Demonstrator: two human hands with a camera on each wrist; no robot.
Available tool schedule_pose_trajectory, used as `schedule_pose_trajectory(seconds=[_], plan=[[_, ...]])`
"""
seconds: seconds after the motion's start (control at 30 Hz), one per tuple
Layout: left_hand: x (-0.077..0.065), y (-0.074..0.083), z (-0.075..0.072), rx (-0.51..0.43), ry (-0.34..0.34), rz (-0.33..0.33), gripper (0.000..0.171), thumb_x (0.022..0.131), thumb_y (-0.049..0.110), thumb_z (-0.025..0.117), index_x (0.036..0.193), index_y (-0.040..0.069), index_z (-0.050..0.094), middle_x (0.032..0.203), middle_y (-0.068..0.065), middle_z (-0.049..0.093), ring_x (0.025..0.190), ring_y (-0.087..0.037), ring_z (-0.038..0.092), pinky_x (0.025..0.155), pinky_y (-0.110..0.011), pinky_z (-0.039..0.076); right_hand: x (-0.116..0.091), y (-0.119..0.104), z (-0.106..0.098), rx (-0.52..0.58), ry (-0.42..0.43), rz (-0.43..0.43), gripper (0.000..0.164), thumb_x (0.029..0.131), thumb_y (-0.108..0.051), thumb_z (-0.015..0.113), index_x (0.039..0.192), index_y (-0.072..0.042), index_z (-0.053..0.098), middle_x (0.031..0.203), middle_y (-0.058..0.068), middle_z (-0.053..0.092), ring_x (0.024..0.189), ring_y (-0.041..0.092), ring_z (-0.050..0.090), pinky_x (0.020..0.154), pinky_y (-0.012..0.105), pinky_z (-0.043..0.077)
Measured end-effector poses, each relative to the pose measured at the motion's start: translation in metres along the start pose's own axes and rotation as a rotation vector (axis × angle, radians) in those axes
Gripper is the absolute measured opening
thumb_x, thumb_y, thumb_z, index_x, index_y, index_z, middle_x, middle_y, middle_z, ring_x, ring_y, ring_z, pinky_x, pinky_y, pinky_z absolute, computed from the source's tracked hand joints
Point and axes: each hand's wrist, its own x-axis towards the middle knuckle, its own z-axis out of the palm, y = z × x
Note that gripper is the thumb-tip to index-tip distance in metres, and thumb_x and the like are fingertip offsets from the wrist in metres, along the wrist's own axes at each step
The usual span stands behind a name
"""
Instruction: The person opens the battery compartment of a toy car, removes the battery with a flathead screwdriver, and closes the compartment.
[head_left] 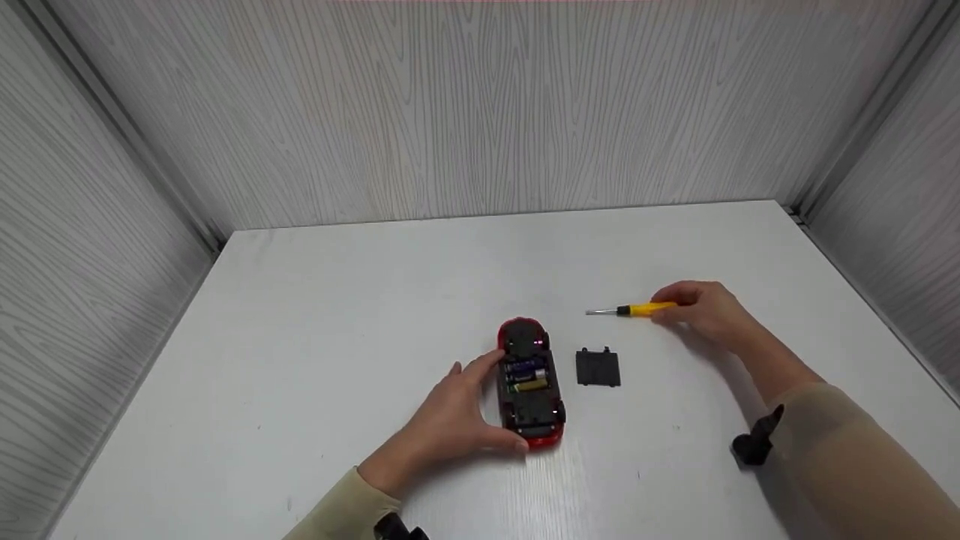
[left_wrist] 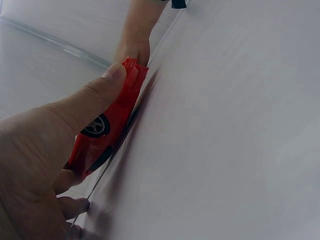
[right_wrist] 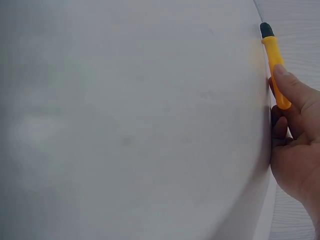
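Observation:
A red toy car [head_left: 536, 409] lies upside down on the table, its dark underside facing up. Batteries [head_left: 528, 376] sit in its uncovered compartment. My left hand [head_left: 454, 420] holds the car from the left, thumb at the near end and index finger on the side toward the far end. In the left wrist view the thumb presses one end of the red body [left_wrist: 117, 117]. To the right, my right hand [head_left: 705, 311] pinches the yellow handle of a screwdriver [head_left: 641, 309], whose metal shaft points left. A black battery cover [head_left: 598, 368] lies flat between car and right hand.
The white table [head_left: 337, 315] is bounded by a wood-grain panel [head_left: 480, 112] at the back and side panels at left and right. A black wrist mount [head_left: 756, 442] sits on the right sleeve.

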Motion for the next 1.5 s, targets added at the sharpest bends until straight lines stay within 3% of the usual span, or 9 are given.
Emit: schedule_pose_trajectory(seconds=[0.13,0.37,0.67,0.93,1.2,1.37,1.5], plan=[[0.0,0.0,0.0,0.001,-0.002,0.003,0.132,0.06,0.064,0.098,0.165,0.015,0.036,0.166,-0.004,0.043,0.152,-0.025,0.04,0.129,-0.051,0.015,-0.001,0.001,0.001,0.006,-0.002,-0.001,0.039,0.097,-0.028,0.081,0.131,-0.013,0.073,0.135,0.011,0.067,0.121,0.029,0.054,0.098,0.033,0.047],[0.0,-0.001,0.001,0.005,0.001,0.017,0.13,0.062,0.064,0.098,0.165,0.014,0.037,0.165,-0.002,0.045,0.15,-0.022,0.043,0.13,-0.049,0.015,-0.002,0.003,0.0,0.021,0.002,-0.036,0.04,0.096,-0.026,0.081,0.132,-0.012,0.073,0.132,0.011,0.068,0.115,0.026,0.056,0.087,0.026,0.051],[0.003,0.0,0.002,0.01,-0.002,0.026,0.13,0.062,0.065,0.097,0.165,0.013,0.036,0.165,-0.003,0.045,0.151,-0.022,0.042,0.13,-0.05,0.016,-0.005,0.004,-0.002,0.021,-0.009,-0.024,0.045,0.096,-0.03,0.081,0.137,-0.014,0.069,0.135,0.009,0.068,0.118,0.027,0.057,0.088,0.027,0.052],[0.003,0.002,0.001,-0.001,-0.007,-0.016,0.13,0.061,0.063,0.099,0.166,0.02,0.035,0.166,0.0,0.043,0.154,-0.036,0.035,0.128,-0.055,0.018,-0.005,0.003,-0.003,0.016,-0.006,-0.022,0.046,0.097,-0.029,0.08,0.139,-0.013,0.068,0.136,0.009,0.068,0.121,0.028,0.057,0.09,0.025,0.052],[0.004,0.003,0.001,-0.011,-0.014,-0.021,0.131,0.061,0.061,0.099,0.167,0.02,0.034,0.167,0.0,0.042,0.156,-0.033,0.033,0.129,-0.054,0.017,-0.011,0.0,-0.006,0.037,0.006,-0.054,0.044,0.098,-0.026,0.08,0.138,-0.011,0.069,0.137,0.01,0.069,0.123,0.027,0.059,0.091,0.019,0.049],[0.005,0.003,0.002,-0.008,-0.016,-0.005,0.132,0.062,0.062,0.099,0.167,0.017,0.033,0.167,-0.001,0.042,0.155,-0.028,0.035,0.129,-0.052,0.016,-0.015,-0.003,-0.007,0.031,0.02,-0.081,0.046,0.098,-0.026,0.079,0.14,-0.01,0.068,0.14,0.01,0.068,0.129,0.028,0.059,0.1,0.028,0.046],[0.005,0.002,0.002,-0.013,-0.024,-0.027,0.132,0.061,0.062,0.099,0.168,0.021,0.032,0.168,0.002,0.04,0.156,-0.033,0.031,0.128,-0.054,0.018,-0.018,-0.007,-0.007,0.012,0.041,-0.06,0.048,0.099,-0.035,0.078,0.14,-0.013,0.068,0.144,0.009,0.065,0.134,0.03,0.054,0.106,0.041,0.044]])
